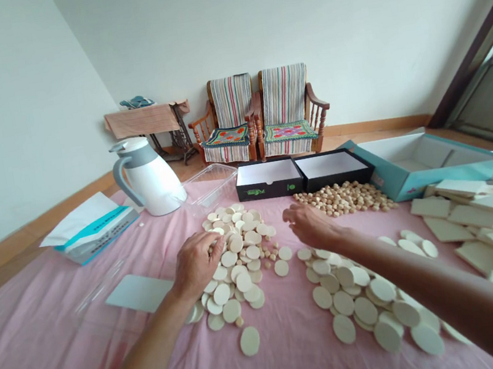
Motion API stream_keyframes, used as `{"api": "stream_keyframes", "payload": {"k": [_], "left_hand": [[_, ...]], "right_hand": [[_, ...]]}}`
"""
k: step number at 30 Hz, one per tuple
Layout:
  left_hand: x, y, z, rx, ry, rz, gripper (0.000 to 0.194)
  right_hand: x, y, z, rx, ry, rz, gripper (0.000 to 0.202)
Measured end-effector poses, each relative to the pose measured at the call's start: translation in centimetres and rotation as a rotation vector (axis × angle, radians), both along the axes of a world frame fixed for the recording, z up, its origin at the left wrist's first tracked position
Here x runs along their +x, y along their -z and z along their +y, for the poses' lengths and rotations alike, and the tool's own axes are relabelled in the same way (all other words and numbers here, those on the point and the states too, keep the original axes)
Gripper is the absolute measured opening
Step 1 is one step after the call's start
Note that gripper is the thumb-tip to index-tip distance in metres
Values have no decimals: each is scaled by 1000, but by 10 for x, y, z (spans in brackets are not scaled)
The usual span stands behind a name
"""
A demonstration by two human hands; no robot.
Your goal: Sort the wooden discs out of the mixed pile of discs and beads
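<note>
My left hand (197, 264) rests at the left side of a heap of pale round wooden discs (243, 281), its fingers stretched over the discs and the thumb a little apart. Above the pink cloth, between that heap and a pile of small wooden beads (347, 198), is my right hand (311, 224). Its fingers are curled together, and whatever they may hold is hidden. A few loose beads (271, 255) lie beside the left heap. Under my right forearm spreads a second heap of discs (364, 309), partly covered by the arm.
Two black boxes with white insides (270, 188), a clear plastic tray (214, 186) and a blue box (450, 171) line the back. Square wooden pieces (489, 214) are piled at right. A white jug (155, 180), tissue pack (95, 230) and white card (139, 293) are at left.
</note>
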State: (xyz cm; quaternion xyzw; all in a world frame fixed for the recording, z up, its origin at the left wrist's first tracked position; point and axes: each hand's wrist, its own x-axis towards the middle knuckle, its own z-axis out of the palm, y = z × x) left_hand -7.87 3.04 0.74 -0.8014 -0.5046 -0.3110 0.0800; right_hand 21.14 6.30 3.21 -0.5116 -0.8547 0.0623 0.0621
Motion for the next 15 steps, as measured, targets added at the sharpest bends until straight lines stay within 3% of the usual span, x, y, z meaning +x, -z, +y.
{"api": "stream_keyframes", "payload": {"k": [4, 7, 10, 15], "left_hand": [[1, -1, -1, 1, 0, 0, 23], [1, -3, -2, 8, 2, -2, 24], [1, -3, -1, 8, -3, -3, 24], [1, -1, -1, -2, -2, 3, 24]], "right_hand": [[-38, 15, -17, -51, -45, 23, 15], [-49, 20, -21, -43, -34, 36, 21], [-42, 20, -15, -30, -7, 37, 18], [1, 12, 9, 56, 167, 2, 30]]}}
